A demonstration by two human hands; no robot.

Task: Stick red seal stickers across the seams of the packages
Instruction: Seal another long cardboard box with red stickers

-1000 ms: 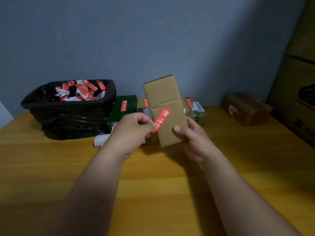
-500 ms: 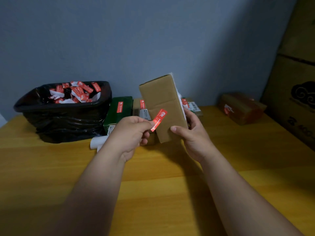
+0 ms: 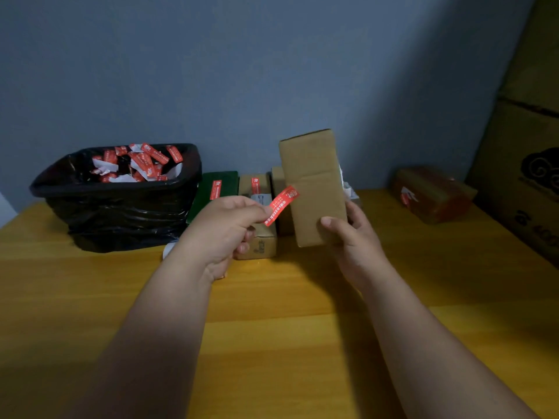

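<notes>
left hand: fingers curled in, thumb and forefinger pinching the lower end of a red seal sticker. The sticker pokes up and to the right out of the pinch, tilted, white print facing the camera.
sticker vs box: its top end sits right at the left edge of the brown cardboard box, about level with the seam line across the front face. Can't really tell if it's touching the cardboard or just overlapping it in view.
right hand: gripping the box by its lower right part, thumb flat on the front face, the other fingers wrapped round behind. Box is held upright above the desk, leaning a bit to the left, something white peeking out along its right side.
behind the hands: a green box and a small brown package lie on the desk by the far wall, each with a red sticker already on top.
far left: black bin with a bag liner, full of red and white scraps.
far right: another brown package wrapped in shiny tape, with a big cardboard carton along the right edge.
</notes>
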